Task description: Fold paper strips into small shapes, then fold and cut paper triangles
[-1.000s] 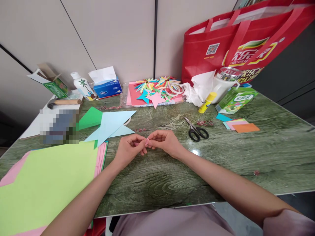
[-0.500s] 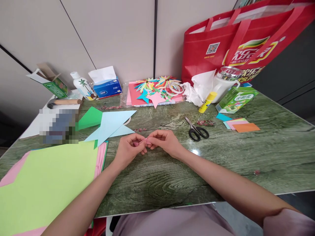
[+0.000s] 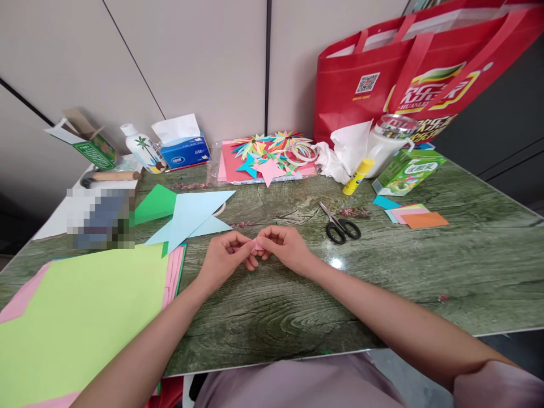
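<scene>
My left hand (image 3: 223, 260) and my right hand (image 3: 284, 247) meet over the middle of the green wood-grain table (image 3: 297, 306). Both pinch a small folded piece of pink paper (image 3: 256, 245) between fingertips, just above the table top. Most of the paper is hidden by the fingers. Black-handled scissors (image 3: 340, 226) lie a little to the right of my right hand. Light blue paper triangles (image 3: 191, 215) lie to the left of my left hand.
A stack of large coloured sheets, light green on top (image 3: 80, 317), covers the near left. At the back stand paper stars (image 3: 267, 156), a tissue box (image 3: 185, 148), a bottle (image 3: 142, 148), a glue stick (image 3: 357, 177), a green carton (image 3: 408, 171) and a red bag (image 3: 425, 73). Small coloured squares (image 3: 414, 216) lie right.
The fingers have shifted slightly on the pink paper, turning it between the two hands. The hands stay in the same spot; nothing else has moved.
</scene>
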Demonstrator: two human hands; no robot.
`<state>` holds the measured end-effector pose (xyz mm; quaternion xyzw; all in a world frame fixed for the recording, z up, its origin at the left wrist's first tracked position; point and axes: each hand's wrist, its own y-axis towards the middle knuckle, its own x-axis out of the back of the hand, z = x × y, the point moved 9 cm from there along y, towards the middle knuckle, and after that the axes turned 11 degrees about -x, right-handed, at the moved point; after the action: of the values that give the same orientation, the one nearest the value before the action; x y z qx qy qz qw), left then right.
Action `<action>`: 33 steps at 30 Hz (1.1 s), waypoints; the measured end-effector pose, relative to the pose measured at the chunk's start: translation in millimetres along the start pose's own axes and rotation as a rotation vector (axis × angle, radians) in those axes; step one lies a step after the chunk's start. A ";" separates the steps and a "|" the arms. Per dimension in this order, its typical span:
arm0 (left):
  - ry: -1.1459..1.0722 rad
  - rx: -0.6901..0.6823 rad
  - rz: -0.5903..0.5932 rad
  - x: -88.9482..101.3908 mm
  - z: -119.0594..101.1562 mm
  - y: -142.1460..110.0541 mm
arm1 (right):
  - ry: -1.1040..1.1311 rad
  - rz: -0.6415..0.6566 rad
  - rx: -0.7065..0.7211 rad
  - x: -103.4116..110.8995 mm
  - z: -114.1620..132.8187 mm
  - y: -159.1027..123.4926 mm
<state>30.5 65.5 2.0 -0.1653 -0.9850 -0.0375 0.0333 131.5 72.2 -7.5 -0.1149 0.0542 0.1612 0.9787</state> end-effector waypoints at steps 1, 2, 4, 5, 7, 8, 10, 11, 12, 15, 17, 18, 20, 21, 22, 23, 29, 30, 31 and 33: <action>-0.003 0.004 0.001 -0.4 0.0 -0.1 | -0.009 -0.003 0.003 -0.2 0.3 -0.4; -0.001 0.010 0.002 -0.6 -0.1 -0.1 | -0.017 -0.008 0.004 -0.3 0.5 -0.7; 0.011 0.028 0.009 -1.0 -0.1 -0.4 | -0.034 -0.020 0.004 -0.3 0.9 -1.1; 0.021 0.037 0.017 -1.4 -0.1 -0.5 | -0.041 -0.027 0.005 -0.1 1.2 -1.3; 0.047 0.048 0.041 -2.6 0.0 -0.6 | -0.055 -0.037 0.009 -0.1 1.8 -1.5; 0.059 0.051 0.056 -3.4 0.3 -0.6 | -0.062 -0.039 0.013 -0.2 2.1 -1.6; 0.076 0.050 0.086 -5.4 1.3 -0.8 | -0.079 -0.040 0.021 -0.3 2.2 -1.7; 0.080 0.048 0.097 -6.2 2.0 -0.8 | -0.088 -0.040 0.023 -0.4 2.1 -1.7; 0.083 0.043 0.102 -6.4 2.6 -0.7 | -0.096 -0.038 0.026 -0.5 2.0 -1.6; 0.077 0.005 0.087 -4.7 2.1 0.5 | -0.097 -0.017 0.039 -1.7 2.4 -1.4; 0.071 -0.027 0.062 -2.1 0.4 1.6 | -0.083 0.006 0.047 -3.3 3.2 -1.2; 0.070 -0.041 0.052 -1.0 -0.4 2.0 | -0.079 0.015 0.045 -4.0 3.1 -0.9; 0.074 -0.056 0.043 0.0 -1.5 2.4 | -0.082 0.025 0.028 -5.0 1.5 -0.3; 0.077 -0.058 0.044 -0.1 -1.6 2.3 | -0.092 0.028 0.020 -5.5 0.6 0.0; 0.080 -0.058 0.047 -0.7 -1.6 2.0 | -0.106 0.027 0.014 -5.7 -0.1 0.1; 0.092 -0.060 0.050 -1.2 -1.7 1.6 | -0.122 0.022 0.013 -5.5 -0.6 0.1; 0.481 -0.211 0.037 0.9 -16.7 0.8 | -0.221 -0.014 0.001 -3.8 -3.3 -1.0; 0.533 -0.236 0.039 0.7 -19.6 0.8 | -0.230 -0.016 -0.003 -4.0 -4.0 -1.2; 0.565 -0.251 0.040 0.6 -21.9 0.9 | -0.231 -0.019 -0.007 -4.0 -4.6 -1.4; 0.577 -0.259 0.028 2.1 -24.7 1.0 | -0.208 -0.026 -0.010 -3.6 -5.1 -1.7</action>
<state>30.2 65.0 26.9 -0.1641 -0.9196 -0.2076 0.2904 128.3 68.4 -11.6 -0.1030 -0.0500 0.1598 0.9805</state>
